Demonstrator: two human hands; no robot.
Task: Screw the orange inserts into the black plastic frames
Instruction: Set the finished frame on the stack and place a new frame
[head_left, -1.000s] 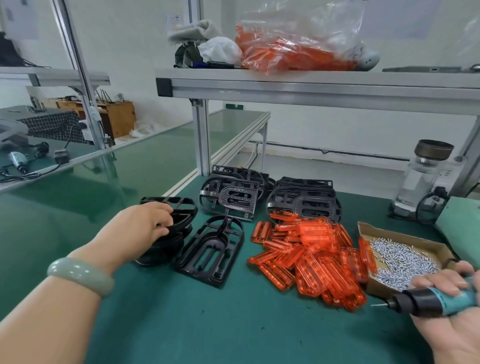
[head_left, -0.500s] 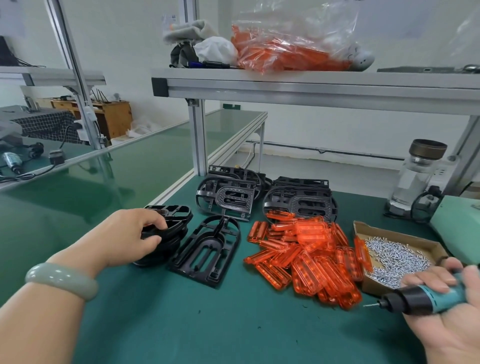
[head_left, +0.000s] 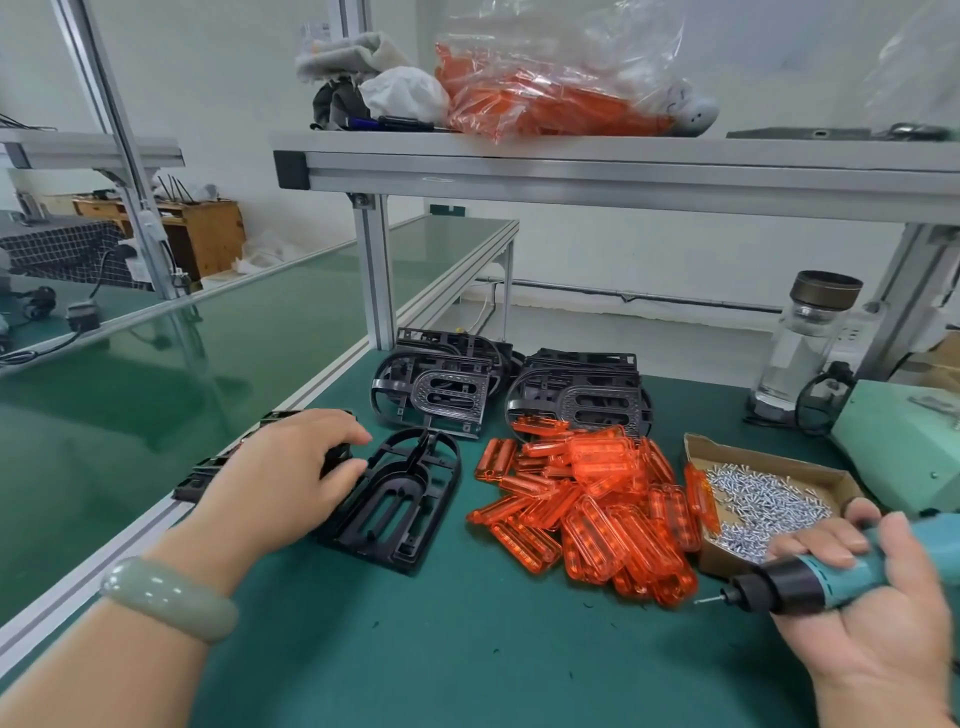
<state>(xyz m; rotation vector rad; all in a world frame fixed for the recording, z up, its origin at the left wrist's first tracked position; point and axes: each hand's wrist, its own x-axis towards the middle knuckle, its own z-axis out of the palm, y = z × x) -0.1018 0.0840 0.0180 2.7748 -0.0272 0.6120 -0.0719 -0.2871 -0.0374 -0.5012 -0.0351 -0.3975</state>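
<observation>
Green mat (head_left: 467, 649), left grip (head_left: 291, 467) on black frames (head_left: 208, 475)

Head cam, fwd-down, close over bench (head_left: 467, 649)

A smooth, rounded, pale green bangle (head_left: 169, 597) circles the bare wrist behind the left hand (head_left: 291, 467), at 8 o'clock.

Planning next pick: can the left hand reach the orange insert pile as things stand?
Probably yes, once it lets go: the left hand grips a black frame, and the orange inserts lie to its right with only flat-lying frame plastic between, nothing tall.
</observation>
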